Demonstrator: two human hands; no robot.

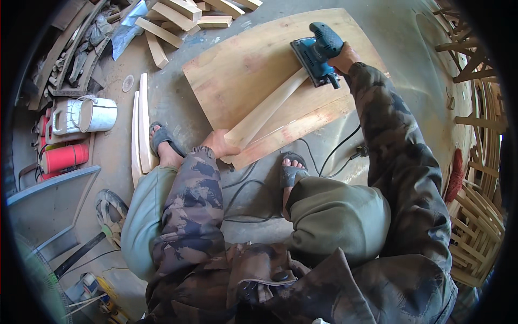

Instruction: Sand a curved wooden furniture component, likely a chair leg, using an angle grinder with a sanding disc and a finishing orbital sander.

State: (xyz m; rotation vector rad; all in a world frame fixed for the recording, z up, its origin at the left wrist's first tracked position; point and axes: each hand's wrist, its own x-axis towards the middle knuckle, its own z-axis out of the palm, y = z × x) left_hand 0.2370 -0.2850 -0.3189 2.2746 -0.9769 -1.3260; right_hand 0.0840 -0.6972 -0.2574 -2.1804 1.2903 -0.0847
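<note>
My right hand (345,58) is wrapped round the rear of a blue electric sander (319,53). The sander's flat pad rests at the far end of a long, pale, curved wooden piece (270,110). Its near end is gripped by my left hand (222,143), fingers closed round the wood. Beneath lies a broad plywood board (232,65) with a reddish-stained plank edge (297,129) along its near side. The sander's underside is hidden, so its exact contact with the wood cannot be told.
A black cord (340,144) runs over the floor between my feet. Two curved wooden strips (143,124) lie left of my left foot. Cut timber (172,19) is piled at the far left. A white bucket (98,114) and a red cylinder (65,157) stand left; wooden frames (477,227) stack right.
</note>
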